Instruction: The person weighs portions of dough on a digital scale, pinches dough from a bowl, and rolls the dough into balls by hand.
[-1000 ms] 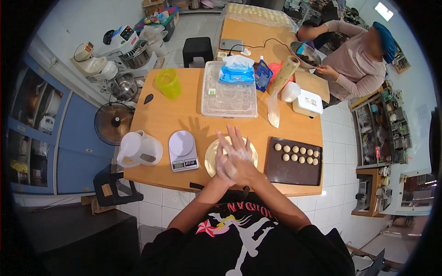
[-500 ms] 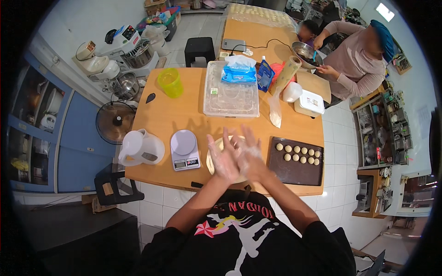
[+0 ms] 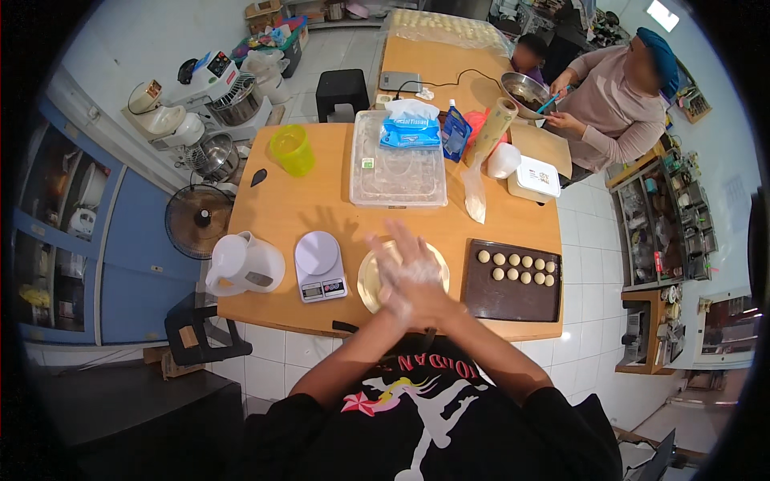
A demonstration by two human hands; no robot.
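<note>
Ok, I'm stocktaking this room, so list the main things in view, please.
Table: one, light brown, centre
Tray: one, dark brown, table's right
Small balls: eleven, cream, on tray
Dish: one, cream, below hands
Scale: one, white, left of dish
Jug: one, white, table's near left
Cup: one, yellow-green, table's far left
Box: one, clear, mid-table
Tissue pack: one, blue, on box
Tub: one, white, table's right
Mixers: two, white, far left
Fan: one, dark, left of table
Stools: two, black, beyond and left of table
Cabinet: one, blue, left wall
Metal bowl: one, silver, top right
Other people: two, one pink-topped, top right
Left hand: one, dusted white, above dish
Right hand: one, dusted white, over left hand
</note>
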